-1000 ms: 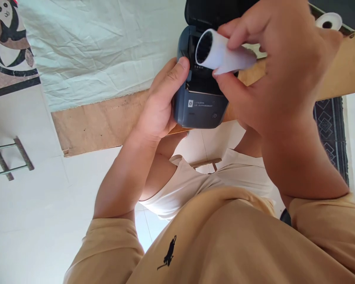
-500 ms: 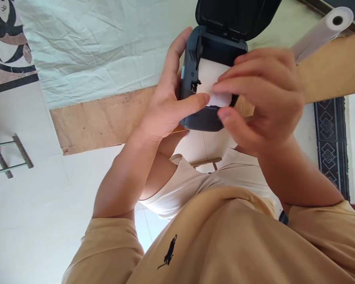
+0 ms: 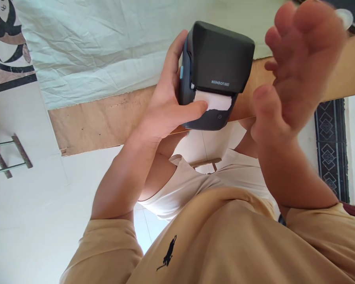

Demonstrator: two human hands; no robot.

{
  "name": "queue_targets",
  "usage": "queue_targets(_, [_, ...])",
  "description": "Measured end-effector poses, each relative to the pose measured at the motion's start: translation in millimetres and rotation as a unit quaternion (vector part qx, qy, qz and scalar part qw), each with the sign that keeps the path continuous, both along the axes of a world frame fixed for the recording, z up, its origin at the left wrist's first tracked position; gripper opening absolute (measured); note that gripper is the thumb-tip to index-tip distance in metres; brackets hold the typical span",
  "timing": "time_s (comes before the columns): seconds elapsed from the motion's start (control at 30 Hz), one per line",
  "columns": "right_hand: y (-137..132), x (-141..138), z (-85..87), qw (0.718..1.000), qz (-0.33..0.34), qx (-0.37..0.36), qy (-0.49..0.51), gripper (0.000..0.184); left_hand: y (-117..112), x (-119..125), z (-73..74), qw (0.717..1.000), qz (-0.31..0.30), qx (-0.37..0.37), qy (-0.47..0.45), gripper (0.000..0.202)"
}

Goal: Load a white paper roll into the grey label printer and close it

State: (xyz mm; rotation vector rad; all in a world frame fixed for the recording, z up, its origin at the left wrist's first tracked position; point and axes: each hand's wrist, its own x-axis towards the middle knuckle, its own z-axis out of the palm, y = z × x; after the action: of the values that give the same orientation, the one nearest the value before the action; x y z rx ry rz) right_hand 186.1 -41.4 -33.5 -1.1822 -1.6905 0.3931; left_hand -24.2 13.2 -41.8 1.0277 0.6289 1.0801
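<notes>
My left hand (image 3: 171,102) is wrapped round a dark label printer (image 3: 221,59) marked NIIMBOT, which it holds up over the table edge. The printer's black lid is down. A strip of white paper (image 3: 217,101) sticks out below the lid, and my left thumb presses on it. To the right of the printer, apart from it, my right hand (image 3: 301,67) is raised with the palm showing. Its fingers are loosely bent and the thumb stands away from them, with nothing held. Motion blurs it slightly.
A pale green cloth (image 3: 106,51) covers the table, whose bare wooden edge (image 3: 106,118) runs along the front. Behind my right hand a white paper roll (image 3: 345,19) is mostly hidden. A metal-and-wood rack (image 3: 10,156) is at the left, and a patterned dark border (image 3: 331,154) at the right.
The printer's lid has swung down and shut over the paper compartment. My right hand has left the paper and moved up and to the right. My left hand keeps its hold.
</notes>
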Motion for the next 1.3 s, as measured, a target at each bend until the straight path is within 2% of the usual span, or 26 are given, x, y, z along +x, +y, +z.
queue_targets(0.07, [6, 3, -13.1, 0.998, 0.044, 0.045, 0.009, 0.054, -2, 4, -0.4, 0.999, 0.005, 0.023, -0.036, 0.073])
queue_targets(0.1, [11, 4, -17.2, 0.997, 0.068, 0.042, 0.014, 0.054, -5, 5, 0.8, 0.998, -0.004, 0.031, -0.054, 0.070])
queue_targets(0.23, [31, -1, -15.1, 0.985, 0.159, -0.042, 0.047, 0.061, -15, 5, 8.2, 0.999, -0.007, 0.000, -0.051, 0.041])
queue_targets(0.3, [35, -4, -8.8, 0.985, 0.159, -0.060, 0.033, 0.064, -15, 3, 8.1, 0.999, 0.003, -0.011, -0.034, 0.034])
queue_targets(0.47, [30, -7, 1.7, 0.992, 0.116, -0.047, -0.030, 0.063, -6, 1, -2.4, 0.999, -0.005, -0.003, -0.046, 0.028])
queue_targets(0.57, [26, -9, -0.6, 0.994, 0.093, -0.060, -0.022, 0.062, -6, 1, -2.9, 0.998, -0.018, -0.004, -0.066, 0.027])
queue_targets(0.67, [29, -9, -9.0, 0.993, 0.113, -0.035, 0.023, 0.059, -9, 4, 6.6, 0.992, -0.035, -0.046, -0.110, 0.015])
queue_targets(0.77, [35, -7, -15.5, 0.989, 0.142, 0.002, 0.030, 0.065, -14, 8, 20.8, 0.984, -0.035, -0.096, -0.144, 0.036])
queue_targets(0.87, [36, -5, -15.2, 0.990, 0.138, 0.013, 0.028, 0.073, -18, 11, 29.1, 0.987, -0.017, -0.114, -0.109, 0.047])
queue_targets(0.93, [34, -5, -12.2, 0.990, 0.134, 0.008, 0.032, 0.073, -19, 10, 29.1, 0.988, -0.025, -0.112, -0.107, 0.049])
queue_targets(1.03, [30, -5, -7.3, 0.991, 0.128, -0.012, 0.042, 0.060, -18, 8, 24.6, 0.988, -0.048, -0.092, -0.114, 0.044])
queue_targets(1.17, [27, -5, -6.5, 0.984, 0.160, -0.044, 0.066, 0.057, -17, 6, 20.6, 0.988, -0.019, -0.124, -0.088, 0.039])
queue_targets(1.3, [28, -7, -10.3, 0.978, 0.162, -0.062, 0.116, 0.056, -16, 9, 21.3, 0.985, 0.002, -0.138, -0.101, 0.048])
